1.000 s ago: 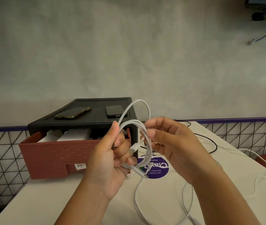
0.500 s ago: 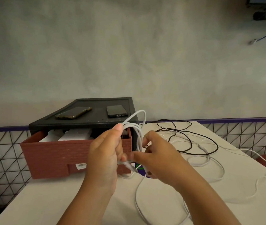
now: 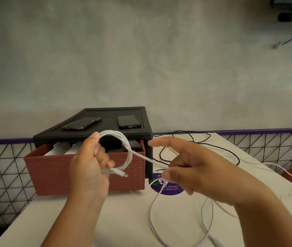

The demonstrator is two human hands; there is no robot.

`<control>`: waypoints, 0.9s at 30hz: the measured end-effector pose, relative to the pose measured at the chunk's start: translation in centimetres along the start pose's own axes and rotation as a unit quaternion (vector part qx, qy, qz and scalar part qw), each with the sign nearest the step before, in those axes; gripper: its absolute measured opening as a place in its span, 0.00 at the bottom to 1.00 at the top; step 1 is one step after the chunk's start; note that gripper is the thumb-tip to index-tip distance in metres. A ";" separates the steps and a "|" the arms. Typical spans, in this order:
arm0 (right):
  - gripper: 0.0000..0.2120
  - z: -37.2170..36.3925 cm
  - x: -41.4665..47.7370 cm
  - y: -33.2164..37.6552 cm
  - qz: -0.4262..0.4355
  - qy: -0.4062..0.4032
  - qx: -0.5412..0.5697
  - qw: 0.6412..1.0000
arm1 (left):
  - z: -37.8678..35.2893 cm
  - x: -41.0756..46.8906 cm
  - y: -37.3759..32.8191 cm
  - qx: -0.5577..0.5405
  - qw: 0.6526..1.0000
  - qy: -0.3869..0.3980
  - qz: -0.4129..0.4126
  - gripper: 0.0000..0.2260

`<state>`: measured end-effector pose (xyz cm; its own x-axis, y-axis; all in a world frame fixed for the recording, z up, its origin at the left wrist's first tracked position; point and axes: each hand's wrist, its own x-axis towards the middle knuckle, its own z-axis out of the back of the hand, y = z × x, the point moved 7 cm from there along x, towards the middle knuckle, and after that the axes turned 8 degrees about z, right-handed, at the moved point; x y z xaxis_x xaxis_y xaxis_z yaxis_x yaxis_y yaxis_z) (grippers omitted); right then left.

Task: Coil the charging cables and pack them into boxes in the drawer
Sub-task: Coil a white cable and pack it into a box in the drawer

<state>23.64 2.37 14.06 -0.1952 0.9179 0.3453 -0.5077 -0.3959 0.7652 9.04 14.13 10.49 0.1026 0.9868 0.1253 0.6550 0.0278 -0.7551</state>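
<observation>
Slack white charging cable [image 3: 141, 156] runs rightward from the coil [image 3: 123, 139] gripped in the left hand [image 3: 88, 168] to the right hand [image 3: 195, 172], which pinches it loosely, forefinger straight.

White table [image 3: 127, 220]. Black drawer box [image 3: 61, 137] far left. Purple sticker [image 3: 170, 190] middle. Black cable [image 3: 160, 155] far right. Loose white cables [image 3: 150, 214] near right.

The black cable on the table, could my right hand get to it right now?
Probably, but not freely. The black cable lies uncovered on the table just past the right hand, nothing between them; yet that hand pinches the white cable and would have to let go first.
</observation>
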 end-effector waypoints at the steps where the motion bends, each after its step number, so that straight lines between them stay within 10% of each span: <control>1: 0.17 0.3 -0.1 0.1 0.010 -0.010 0.016 1.000 | -0.2 0.0 0.0 -0.015 1.000 0.011 0.011 0.19; 11: 0.06 0.5 1.6 -1.4 0.002 -0.172 -0.360 0.917 | -3.3 -1.6 1.6 -0.192 0.965 0.123 0.131 0.16; 16: 0.22 0.5 1.8 -3.4 -0.066 -0.172 -0.119 0.976 | -4.6 -2.4 2.4 -0.187 0.958 0.167 0.141 0.16; 21: 0.27 1.1 1.7 -4.3 -0.058 -0.290 0.101 0.950 | -5.6 -4.1 5.2 -0.087 0.955 0.198 0.202 0.17; 27: 0.02 0.0 2.0 -5.2 -0.040 -0.324 0.324 0.888 | -6.8 -6.0 7.4 -0.024 0.947 0.228 0.223 0.19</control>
<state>25.86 6.22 10.78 0.4505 0.8188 0.3559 0.1320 -0.4554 0.8804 18.33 7.33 8.53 0.6831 0.7265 0.0746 0.5025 -0.3935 -0.7698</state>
